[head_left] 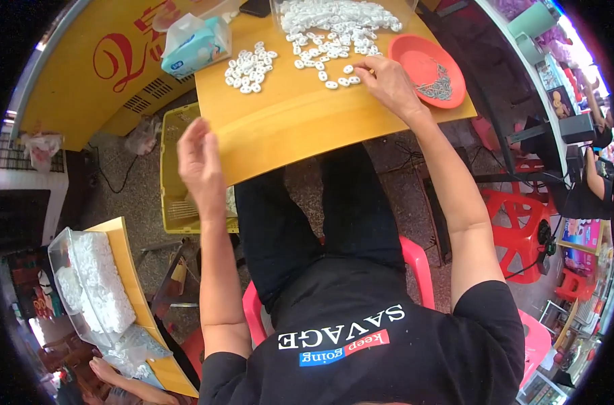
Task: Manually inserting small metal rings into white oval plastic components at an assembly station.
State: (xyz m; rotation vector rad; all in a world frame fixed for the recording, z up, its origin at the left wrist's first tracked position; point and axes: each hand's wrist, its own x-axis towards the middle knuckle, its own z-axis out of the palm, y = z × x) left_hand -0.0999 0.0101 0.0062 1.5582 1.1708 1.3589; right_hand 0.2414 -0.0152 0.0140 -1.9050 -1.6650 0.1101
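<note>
My right hand (391,84) reaches over the table from the right, with its fingers drawn together at the near edge of the loose white oval plastic pieces (331,85). One white piece (348,69) lies right at its fingertips; whether anything is pinched between them is hidden. Off the table's left edge, my left hand (202,158) hangs raised with fingers bent and the thumb apart, and nothing shows in it. A separate small heap of the two-holed white pieces (249,67) lies on the left part of the tabletop. Beside my right hand is a red plate (405,50) holding thin metal parts (439,88).
A clear bin (341,13) spills white pieces at the far edge. A tissue pack (195,46) stands at the far left corner. Below left is a yellow crate (172,152). Another bin of white pieces (94,283) and a co-worker's hand (104,370) are lower left.
</note>
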